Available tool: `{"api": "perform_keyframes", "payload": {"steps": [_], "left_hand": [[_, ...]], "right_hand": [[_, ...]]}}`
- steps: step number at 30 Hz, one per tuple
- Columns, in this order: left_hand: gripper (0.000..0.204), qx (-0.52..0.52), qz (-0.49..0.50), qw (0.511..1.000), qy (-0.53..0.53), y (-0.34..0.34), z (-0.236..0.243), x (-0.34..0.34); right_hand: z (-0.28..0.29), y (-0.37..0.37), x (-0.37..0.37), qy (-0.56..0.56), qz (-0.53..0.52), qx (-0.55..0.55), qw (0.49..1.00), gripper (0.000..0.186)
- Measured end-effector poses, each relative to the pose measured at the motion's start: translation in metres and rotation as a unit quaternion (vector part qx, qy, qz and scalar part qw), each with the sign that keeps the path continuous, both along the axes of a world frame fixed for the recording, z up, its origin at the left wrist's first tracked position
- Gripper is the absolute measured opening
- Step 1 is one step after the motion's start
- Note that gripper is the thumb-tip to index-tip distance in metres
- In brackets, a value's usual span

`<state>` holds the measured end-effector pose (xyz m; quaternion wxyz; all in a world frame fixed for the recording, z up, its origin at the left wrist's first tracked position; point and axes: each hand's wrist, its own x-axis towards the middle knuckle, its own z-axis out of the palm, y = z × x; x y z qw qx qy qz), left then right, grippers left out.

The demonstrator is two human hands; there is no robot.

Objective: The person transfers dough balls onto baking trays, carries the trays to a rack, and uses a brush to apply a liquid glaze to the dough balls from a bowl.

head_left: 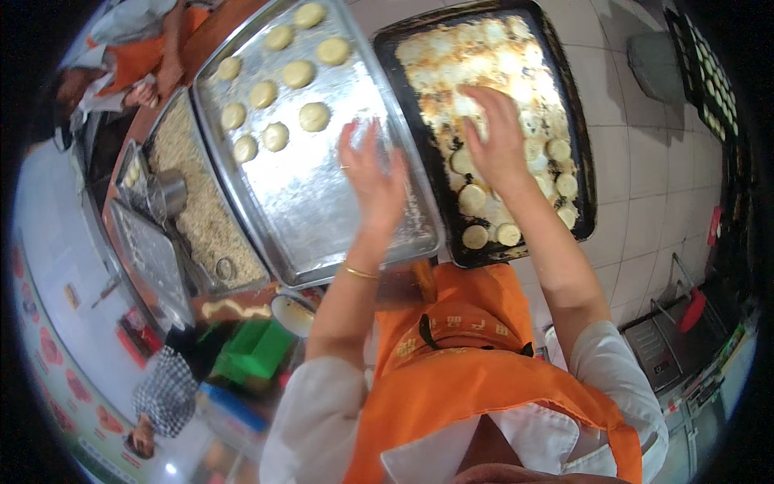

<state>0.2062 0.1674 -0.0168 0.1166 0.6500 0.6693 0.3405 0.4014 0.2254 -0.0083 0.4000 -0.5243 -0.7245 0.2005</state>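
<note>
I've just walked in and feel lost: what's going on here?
The person in the orange apron has the left hand open over the silver tray and the right hand over the dark tray. Pale dough rounds lie on part of each tray. Whether the right hand holds one is unclear.

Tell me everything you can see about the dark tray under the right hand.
The dark tray looks like metal: rectangular, shallow, black-rimmed, its pale, shiny surface blotched brown and black. It lies beside the silver tray. Pale dough rounds sit mostly toward its near end; the right hand is over it, contact unclear.
</note>
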Motion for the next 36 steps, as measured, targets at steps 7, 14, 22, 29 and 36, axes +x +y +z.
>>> {"api": "perform_keyframes", "payload": {"steps": [7, 14, 22, 29, 36], "left_hand": [[0.065, -0.102, 0.123, 0.961, 0.226, 0.021, -0.016, -0.233], [0.039, -0.099, 0.048, 0.972, 0.207, 0.044, -0.024, -0.289], [0.043, -0.029, 0.051, 0.981, 0.183, -0.027, -0.019, -0.246], [0.046, -0.173, 0.086, 0.733, -0.653, -0.045, 0.019, -0.184], [0.033, -0.266, -0.104, 0.704, -0.65, 0.005, 0.034, 0.016]], "right_hand": [[-0.018, 0.036, -0.196, -0.111, 0.18, 0.032, 0.977, 0.056], [-0.034, 0.045, -0.249, -0.286, 0.187, -0.008, 0.94, 0.047], [-0.042, -0.017, -0.268, -0.17, 0.157, 0.009, 0.973, 0.017], [-0.017, -0.025, -0.192, 0.512, 0.093, -0.405, 0.752, 0.046], [-0.012, -0.019, 0.012, 0.305, -0.126, -0.357, 0.874, 0.049]]}}
